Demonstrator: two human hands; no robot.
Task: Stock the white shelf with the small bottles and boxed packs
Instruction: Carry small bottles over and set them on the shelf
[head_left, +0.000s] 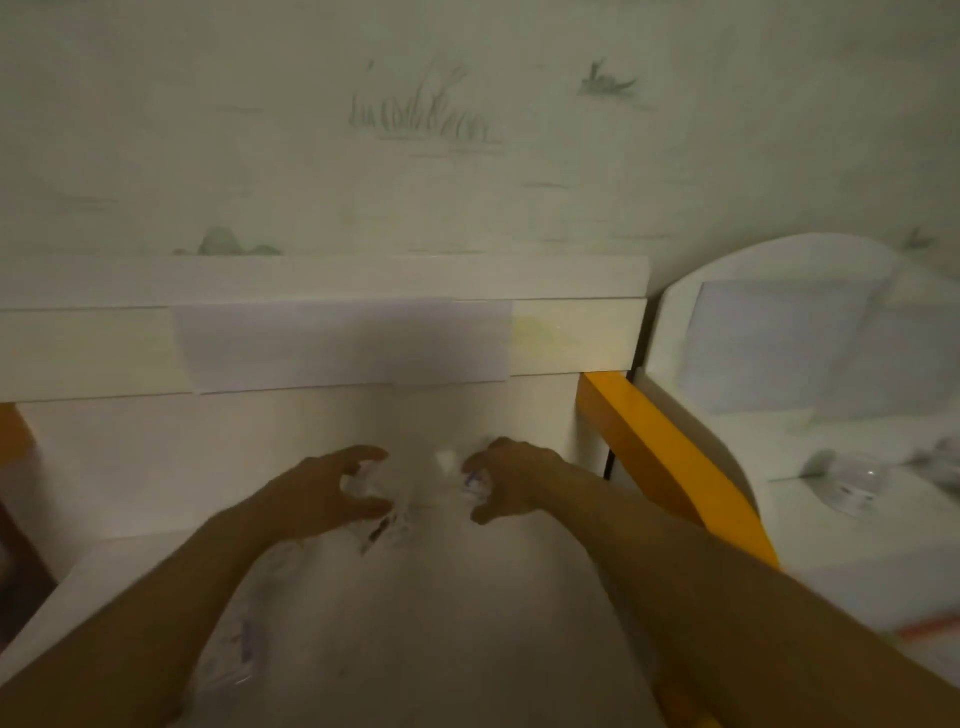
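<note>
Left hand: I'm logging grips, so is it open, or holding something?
Holding: the left hand has thumb and fingers curled round a small clear bottle. Blur hides what kind.

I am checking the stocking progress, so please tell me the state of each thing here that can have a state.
left hand: fingers curled round a small clear item, too blurred to name
right hand: fingers curled on blurred white items
white shelf: blurred items lie on it in front
paper sheet: flat on the shelf's front board
clear packet: lying on the bed at right
</note>
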